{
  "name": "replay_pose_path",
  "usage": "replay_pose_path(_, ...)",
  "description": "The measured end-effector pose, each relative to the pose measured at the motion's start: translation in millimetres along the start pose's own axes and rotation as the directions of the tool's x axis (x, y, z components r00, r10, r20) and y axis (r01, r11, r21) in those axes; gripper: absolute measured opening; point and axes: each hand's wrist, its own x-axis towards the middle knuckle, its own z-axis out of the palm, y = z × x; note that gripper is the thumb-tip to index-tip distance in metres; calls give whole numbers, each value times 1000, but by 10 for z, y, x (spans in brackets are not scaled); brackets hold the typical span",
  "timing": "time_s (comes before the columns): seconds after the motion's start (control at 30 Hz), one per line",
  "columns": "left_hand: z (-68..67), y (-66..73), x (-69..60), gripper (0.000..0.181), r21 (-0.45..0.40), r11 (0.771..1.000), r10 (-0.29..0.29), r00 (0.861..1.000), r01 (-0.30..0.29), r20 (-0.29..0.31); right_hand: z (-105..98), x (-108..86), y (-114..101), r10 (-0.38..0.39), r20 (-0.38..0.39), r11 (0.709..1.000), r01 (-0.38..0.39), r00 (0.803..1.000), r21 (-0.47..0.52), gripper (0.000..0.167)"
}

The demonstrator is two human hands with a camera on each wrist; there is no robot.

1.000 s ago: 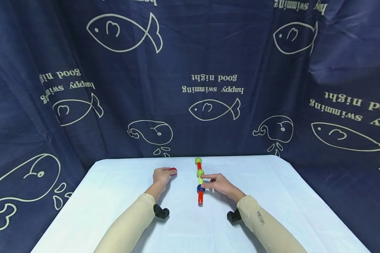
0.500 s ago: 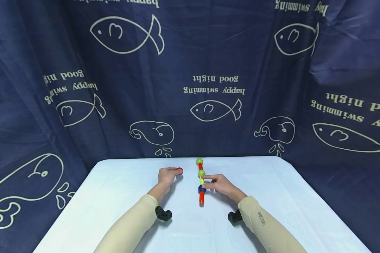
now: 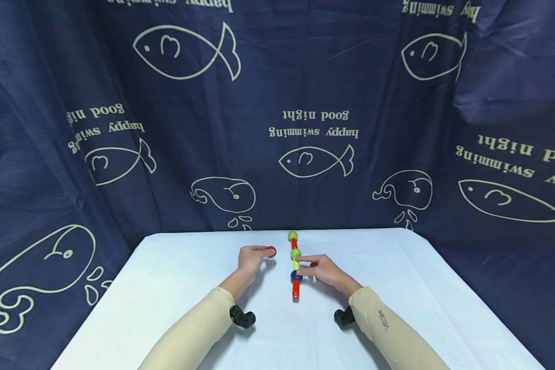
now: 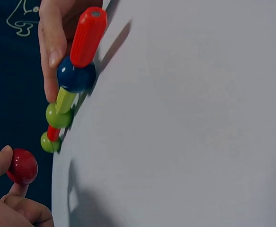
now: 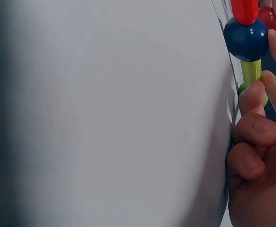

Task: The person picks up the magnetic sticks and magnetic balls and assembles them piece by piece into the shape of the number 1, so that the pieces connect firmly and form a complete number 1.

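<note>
Thumb and fingers of my left hand (image 3: 251,258) pinch a red ball (image 3: 272,252) just above the table, left of a chain of balls and rods. From near to far, the chain shows a red rod (image 3: 296,289), a blue ball (image 3: 296,277), a yellow-green rod (image 3: 296,264), a green ball (image 3: 295,254), a second red rod (image 3: 294,243) and another green ball (image 3: 293,236). My right hand (image 3: 325,270) holds the chain from the right, thumb at the blue ball and forefinger along the yellow-green rod. A gap separates the red ball from the chain.
A white cloth covers the table (image 3: 277,329). Behind its far edge hangs a dark blue curtain (image 3: 268,205) with fish and whale drawings. Black wrist devices (image 3: 242,317) sit under both sleeves.
My left hand has carried the red ball rightward, closer to the chain. The right hand and the chain stay practically in place; the head view has shifted slightly.
</note>
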Motion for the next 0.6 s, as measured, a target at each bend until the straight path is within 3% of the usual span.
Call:
replay_pose_path(0.37,37,12,-143,29,-8,999,-46,997,47,64,3,-20,-8,-3,-6,1000,3,1000,-1,49)
replay_pose_path(0.6,71,27,-262,27,-11,1000,-3,995,4,99,14,-6,-10,6,-10,1000,-6,1000,4,48)
